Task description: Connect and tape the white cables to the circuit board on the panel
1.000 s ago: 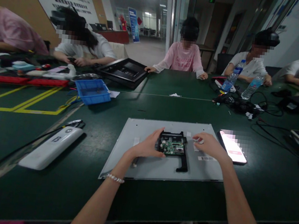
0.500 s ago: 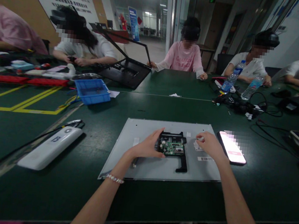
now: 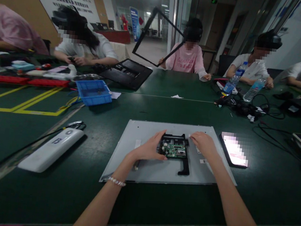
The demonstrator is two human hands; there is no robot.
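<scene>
A pale grey metal panel (image 3: 143,174) lies flat on the green table. On it sits a black plastic bracket (image 3: 184,167) framing a green circuit board (image 3: 175,150). My left hand (image 3: 150,147) holds the bracket by its left side, thumb along the lower edge and fingers at the upper left corner. To the right of the bracket, my right hand (image 3: 204,142) is closed in a pinch at a small white piece of tape (image 3: 190,135) on the panel. The fingers partly hide it.
A lit phone (image 3: 233,148) lies right of the panel, and a white power bank (image 3: 52,150) with a cable is at left. Farther back are a blue basket (image 3: 93,93), water bottles (image 3: 234,79) and tangled black cables (image 3: 242,107). Across the table, a person lifts a black frame (image 3: 141,41).
My right hand has moved left from the printed label to the small white piece of tape. My left hand stays on the bracket. Across the table, the black frame has been raised off its panel.
</scene>
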